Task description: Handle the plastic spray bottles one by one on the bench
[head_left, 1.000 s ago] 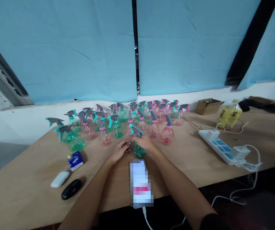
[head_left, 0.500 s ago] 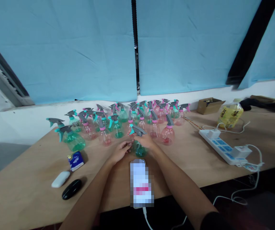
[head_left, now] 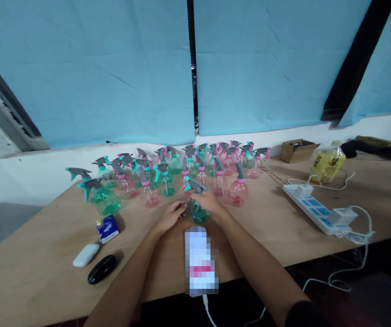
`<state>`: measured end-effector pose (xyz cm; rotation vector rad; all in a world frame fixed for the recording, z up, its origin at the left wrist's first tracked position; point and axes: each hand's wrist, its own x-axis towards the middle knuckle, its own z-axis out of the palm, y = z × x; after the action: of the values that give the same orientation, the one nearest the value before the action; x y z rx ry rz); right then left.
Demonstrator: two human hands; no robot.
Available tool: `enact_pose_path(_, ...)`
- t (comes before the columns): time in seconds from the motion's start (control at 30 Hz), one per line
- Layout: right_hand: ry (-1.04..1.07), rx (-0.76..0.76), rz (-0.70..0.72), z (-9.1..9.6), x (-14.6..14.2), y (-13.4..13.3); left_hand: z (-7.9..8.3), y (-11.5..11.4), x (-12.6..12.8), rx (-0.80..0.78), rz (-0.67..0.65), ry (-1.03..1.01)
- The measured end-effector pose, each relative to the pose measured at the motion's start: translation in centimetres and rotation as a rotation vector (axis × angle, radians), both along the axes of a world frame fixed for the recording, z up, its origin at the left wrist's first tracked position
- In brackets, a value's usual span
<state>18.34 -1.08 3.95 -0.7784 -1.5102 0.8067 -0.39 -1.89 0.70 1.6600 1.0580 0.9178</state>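
A green spray bottle (head_left: pixel 199 214) with a grey and turquoise trigger head stands upright on the wooden table in front of me. My right hand (head_left: pixel 206 200) is closed around its neck, just below the trigger head. Left of the bottle, my left hand (head_left: pixel 172 215) rests near the tabletop, fingers loosely bent and apart, with nothing visible in it. Its fingertips come close to the bottle; whether they touch it I cannot tell. Behind my hands several spray bottles stand in a group, among them a pink one (head_left: pixel 238 192) and a green one (head_left: pixel 105 201).
A phone (head_left: pixel 202 261) on a white cable lies close to me. On the left are a blue packet (head_left: pixel 107 229), a white case (head_left: pixel 86 255) and a black glossy object (head_left: pixel 102 269). Rightward sit a power strip (head_left: pixel 313 210), a yellow-labelled jug (head_left: pixel 328 164) and a cardboard box (head_left: pixel 298 151).
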Motion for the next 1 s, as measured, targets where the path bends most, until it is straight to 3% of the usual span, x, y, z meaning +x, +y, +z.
enact_pose_path(0.27,0.051,-0.081,0.117,0.5,-0.4,0.4,0.2,-0.1,0.1,0.003,0.008,0.002)
enact_pose_path(0.47,0.023,-0.096,0.051,0.2,-0.2,0.2,0.1,-0.1,0.0,0.024,0.011,0.005)
enact_pose_path(0.83,0.093,-0.131,0.122,1.0,-0.6,-0.3,-0.1,0.0,-0.1,0.016,0.01,0.008)
enact_pose_path(1.0,0.043,-0.141,0.04,0.7,-0.3,-0.3,0.1,-0.2,0.0,0.016,0.019,0.007)
